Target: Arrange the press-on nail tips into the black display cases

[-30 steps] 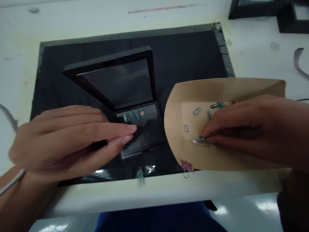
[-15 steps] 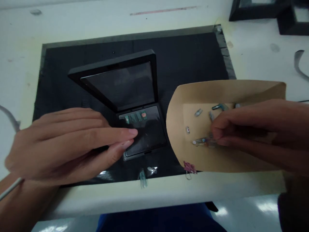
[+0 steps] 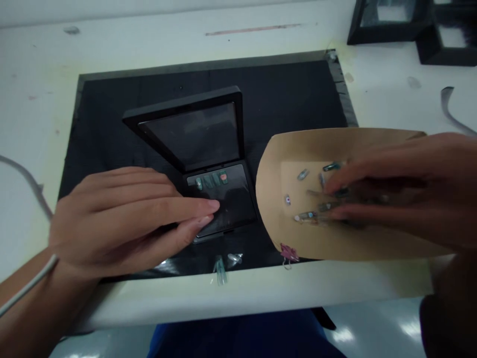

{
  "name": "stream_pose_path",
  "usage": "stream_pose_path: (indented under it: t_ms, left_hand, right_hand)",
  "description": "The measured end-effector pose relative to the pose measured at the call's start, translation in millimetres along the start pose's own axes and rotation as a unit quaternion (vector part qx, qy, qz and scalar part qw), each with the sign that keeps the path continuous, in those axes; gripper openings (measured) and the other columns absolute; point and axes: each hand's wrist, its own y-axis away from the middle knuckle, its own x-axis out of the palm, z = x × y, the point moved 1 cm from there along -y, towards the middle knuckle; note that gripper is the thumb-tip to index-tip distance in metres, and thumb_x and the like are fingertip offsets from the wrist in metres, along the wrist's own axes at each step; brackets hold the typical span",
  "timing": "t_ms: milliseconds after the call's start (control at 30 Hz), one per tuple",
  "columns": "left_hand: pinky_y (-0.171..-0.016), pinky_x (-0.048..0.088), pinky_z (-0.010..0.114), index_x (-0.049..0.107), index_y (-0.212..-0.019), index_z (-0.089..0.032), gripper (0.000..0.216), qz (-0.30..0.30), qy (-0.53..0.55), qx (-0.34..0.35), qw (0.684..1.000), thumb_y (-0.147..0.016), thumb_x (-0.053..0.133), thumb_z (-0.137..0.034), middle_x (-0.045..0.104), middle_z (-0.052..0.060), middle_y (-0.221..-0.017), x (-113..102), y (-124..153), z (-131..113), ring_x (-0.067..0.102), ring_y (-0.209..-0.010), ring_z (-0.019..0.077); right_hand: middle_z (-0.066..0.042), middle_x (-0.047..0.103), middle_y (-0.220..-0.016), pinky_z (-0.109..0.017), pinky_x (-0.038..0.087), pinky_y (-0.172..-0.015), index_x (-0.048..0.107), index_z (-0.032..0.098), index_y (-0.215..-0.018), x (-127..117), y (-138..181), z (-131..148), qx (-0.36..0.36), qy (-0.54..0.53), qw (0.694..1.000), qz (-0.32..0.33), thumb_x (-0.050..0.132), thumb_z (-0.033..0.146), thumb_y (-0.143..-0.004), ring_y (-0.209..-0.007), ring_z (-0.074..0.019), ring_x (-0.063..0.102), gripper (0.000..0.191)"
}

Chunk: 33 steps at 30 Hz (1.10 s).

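Note:
My left hand [image 3: 141, 223] hovers over the lower half of a hinged black display frame [image 3: 235, 199], thumb and index fingertips together in a pinch. Whatever lies between those fingertips, if anything, is too small to make out. Several green press-on nails [image 3: 211, 180], one with a pink ornament, form a row along the frame's film. Over the tan paper tray [image 3: 274, 169], my right hand [image 3: 402, 191] has its thumb and index finger apart, somewhat blurred. Loose decorated nails [image 3: 306, 216] lie in the tray around those fingertips; my hand hides some of them.
A black mat [image 3: 290, 94] lies beneath the frame and part of the tray. Clear greenish pieces [image 3: 220, 271] rest at the table's front edge, near a maroon clip [image 3: 289, 252] on the tray. More black frames [image 3: 387, 22] stand at the back right.
My right thumb and index finger have parted from a pinch over the nails in the tray. My left hand keeps its pinch above the frame. The camera view has shifted slightly.

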Motion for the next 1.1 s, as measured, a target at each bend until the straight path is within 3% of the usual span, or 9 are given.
stream_pose_path:
  t_ms: [100,200,400,567,767,933,1100]
  left_hand:
    - [-0.056,0.065,0.028,0.081,-0.110,-0.025,0.015,-0.010,0.000,0.054,0.998,-0.096,0.080,-0.020,0.075,-0.004,-0.070,0.3,-3.9,5.3,0.070,-0.058,0.0125]
    - [-0.054,0.066,0.027,0.082,-0.108,-0.021,0.018,-0.017,0.000,0.088,0.996,-0.092,0.083,-0.015,0.076,-0.002,-0.069,0.3,-7.5,8.8,0.070,-0.056,0.0129]
    - [-0.055,0.064,0.028,0.082,-0.103,-0.020,0.011,-0.073,-0.008,0.062,0.995,-0.093,0.083,-0.016,0.076,-0.002,-0.069,5.7,-7.5,1.9,0.069,-0.056,0.0124]
    - [-0.056,0.062,0.027,0.081,-0.104,-0.020,0.010,-0.079,-0.009,0.061,0.995,-0.094,0.083,-0.018,0.076,-0.003,-0.070,9.0,-6.1,0.5,0.069,-0.058,0.0111]
    - [-0.060,0.062,0.029,0.080,-0.107,-0.020,0.014,-0.078,-0.005,0.055,0.995,-0.093,0.084,-0.018,0.076,-0.003,-0.072,9.3,-3.5,1.5,0.068,-0.060,0.0115]
    - [-0.057,0.062,0.028,0.080,-0.105,-0.020,0.011,-0.076,-0.010,0.064,0.995,-0.095,0.082,-0.017,0.075,-0.003,-0.070,7.0,-7.2,0.3,0.069,-0.058,0.0116]
    - [-0.055,0.061,0.027,0.080,-0.103,-0.021,0.007,-0.067,-0.011,0.077,0.995,-0.097,0.080,-0.017,0.073,-0.005,-0.068,7.1,-9.0,2.1,0.067,-0.054,0.0098]
  right_hand:
    - [0.001,0.085,-0.099,-0.032,0.056,-0.064,0.089,0.036,-0.104,9.5,-7.7,16.7,-0.067,-0.038,0.995,0.067,0.070,0.041,-0.095,-0.077,-0.0191,0.076,0.021]
    - [0.000,0.085,-0.100,-0.033,0.051,-0.064,0.090,0.036,-0.101,15.8,-11.2,26.3,-0.067,-0.031,0.994,0.076,0.063,0.034,-0.099,-0.079,-0.0188,0.076,0.027]
    - [0.002,0.084,-0.097,-0.033,0.045,-0.062,0.083,0.034,-0.092,20.5,-9.4,26.2,-0.062,0.008,0.997,0.053,0.062,0.037,-0.096,-0.079,-0.0223,0.075,0.022]
    - [0.000,0.077,-0.083,-0.031,0.035,-0.054,0.074,0.030,-0.087,25.0,-8.5,26.6,-0.021,0.032,0.996,0.086,0.060,0.040,-0.094,-0.064,-0.0192,0.064,0.018]
    - [-0.001,0.075,-0.084,-0.032,0.039,-0.056,0.072,0.030,-0.089,17.7,-3.3,17.6,-0.006,0.036,0.996,0.085,0.065,0.044,-0.093,-0.067,-0.0206,0.066,0.017]
    - [-0.002,0.079,-0.092,-0.035,0.050,-0.063,0.078,0.033,-0.108,-3.1,4.4,7.5,0.055,0.017,0.994,0.092,0.066,0.053,-0.095,-0.074,-0.0215,0.070,0.027]
    - [0.000,0.074,-0.082,-0.032,0.040,-0.056,0.077,0.031,-0.100,-2.6,1.8,14.9,0.061,0.026,0.992,0.109,0.067,0.038,-0.093,-0.063,-0.0173,0.063,0.014]
